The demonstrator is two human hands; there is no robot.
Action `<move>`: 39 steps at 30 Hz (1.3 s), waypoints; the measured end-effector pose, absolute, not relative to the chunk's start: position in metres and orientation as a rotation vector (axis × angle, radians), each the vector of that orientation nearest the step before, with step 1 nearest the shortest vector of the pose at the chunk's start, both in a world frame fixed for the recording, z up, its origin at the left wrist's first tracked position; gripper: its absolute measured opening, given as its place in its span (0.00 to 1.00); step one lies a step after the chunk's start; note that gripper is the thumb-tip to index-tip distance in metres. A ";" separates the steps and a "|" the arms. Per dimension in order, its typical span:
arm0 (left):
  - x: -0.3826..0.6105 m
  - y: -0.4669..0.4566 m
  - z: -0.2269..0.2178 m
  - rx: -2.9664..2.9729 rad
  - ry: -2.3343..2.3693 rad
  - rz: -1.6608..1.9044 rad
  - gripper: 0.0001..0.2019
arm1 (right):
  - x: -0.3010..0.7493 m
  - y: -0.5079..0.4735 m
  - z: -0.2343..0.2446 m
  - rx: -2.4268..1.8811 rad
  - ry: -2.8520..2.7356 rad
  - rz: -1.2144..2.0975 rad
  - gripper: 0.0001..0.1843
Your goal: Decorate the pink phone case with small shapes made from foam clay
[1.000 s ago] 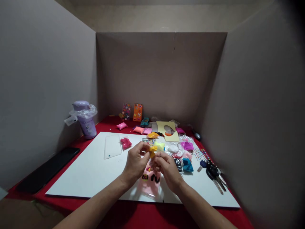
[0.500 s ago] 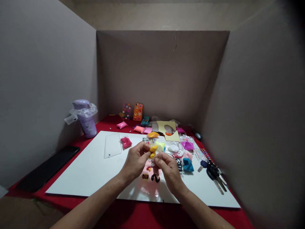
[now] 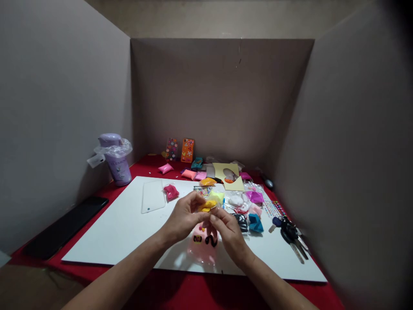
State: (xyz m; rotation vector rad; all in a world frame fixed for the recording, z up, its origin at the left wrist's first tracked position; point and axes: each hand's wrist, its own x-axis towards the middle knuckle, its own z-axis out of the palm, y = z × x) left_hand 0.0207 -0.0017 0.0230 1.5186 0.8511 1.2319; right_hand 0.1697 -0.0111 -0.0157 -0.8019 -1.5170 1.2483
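My left hand (image 3: 185, 215) and my right hand (image 3: 228, 228) meet over the middle of the white board. Between their fingers is a small packet of yellow modelling clay (image 3: 209, 205) in clear plastic, pinched from both sides. Below the hands lies a pink phone case (image 3: 202, 254), its upper end hidden by them. On it are a curved black clay piece (image 3: 211, 240), a small black and yellow piece (image 3: 197, 239) and small pink and yellow bits. Just beyond the fingers sits a pale yellow clay packet (image 3: 217, 197).
Several clay packets, among them a blue one (image 3: 255, 223), crowd the board's right side near keys (image 3: 292, 237). To the left lie a clear phone case (image 3: 153, 196) and a red packet (image 3: 171, 192). A purple bottle (image 3: 116, 161) stands far left, beyond a black phone-like slab (image 3: 64, 228).
The yellow clay packet has turned flatter between my fingers, and my hands have drawn closer together. The things on the board have stayed put.
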 end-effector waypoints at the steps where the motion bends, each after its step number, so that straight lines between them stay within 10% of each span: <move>1: 0.021 -0.001 0.022 1.497 0.852 1.235 0.12 | 0.170 -0.011 -0.015 -0.831 -1.536 1.198 0.16; 18: 0.022 0.001 0.009 1.885 1.082 1.316 0.03 | 0.174 -0.006 -0.018 -0.891 -1.631 0.709 0.05; 29: 0.009 0.008 0.002 1.508 0.667 1.161 0.25 | 0.172 -0.005 -0.020 -0.994 -1.498 0.825 0.09; 39: 0.008 0.005 0.005 1.479 0.729 1.206 0.13 | 0.172 -0.003 -0.021 -0.971 -1.502 0.848 0.12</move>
